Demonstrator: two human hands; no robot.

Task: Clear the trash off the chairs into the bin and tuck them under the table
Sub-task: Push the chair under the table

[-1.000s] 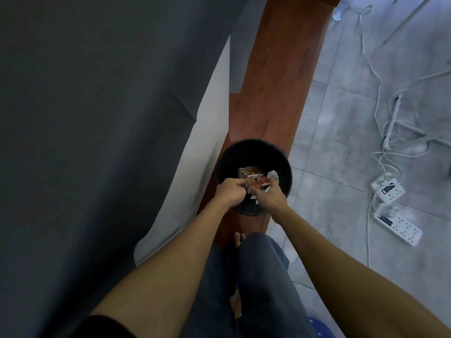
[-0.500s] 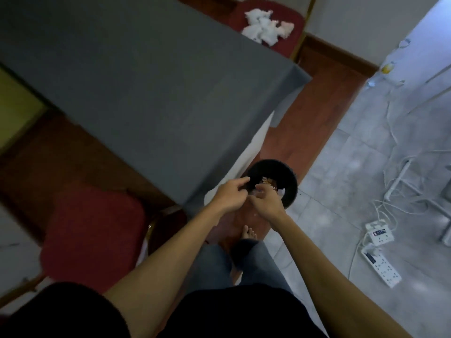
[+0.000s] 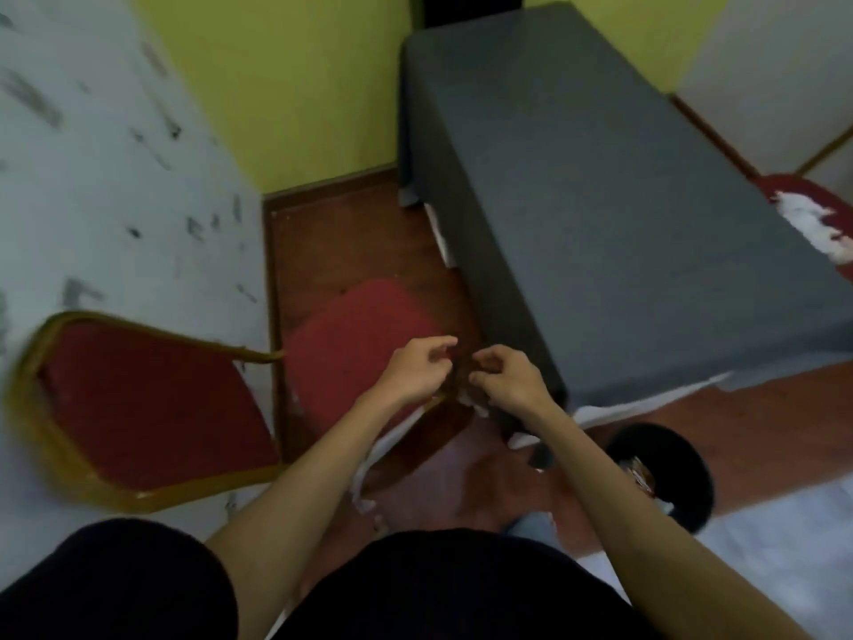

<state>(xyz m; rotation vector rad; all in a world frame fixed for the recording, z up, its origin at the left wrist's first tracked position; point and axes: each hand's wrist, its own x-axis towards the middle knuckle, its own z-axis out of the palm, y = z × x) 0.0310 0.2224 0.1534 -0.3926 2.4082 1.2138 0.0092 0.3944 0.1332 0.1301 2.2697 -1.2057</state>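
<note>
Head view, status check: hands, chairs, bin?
Left hand and right hand empty, fingers loosely curled. Near chair seat bare, not tucked. Far chair holds tissues. Bin beside table corner.

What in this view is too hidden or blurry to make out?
Head view, the only one:
- Round black bin: its contents are mostly hidden by the right forearm and rim; only a scrap of packaging shows.
- White crumpled trash on the far red chair: cut off by the right edge, smeared by motion blur.
- Left hand and right hand: fingers curled, blurred; whether they hold anything is unclear.
- Table legs: hidden under the grey tablecloth.
</note>
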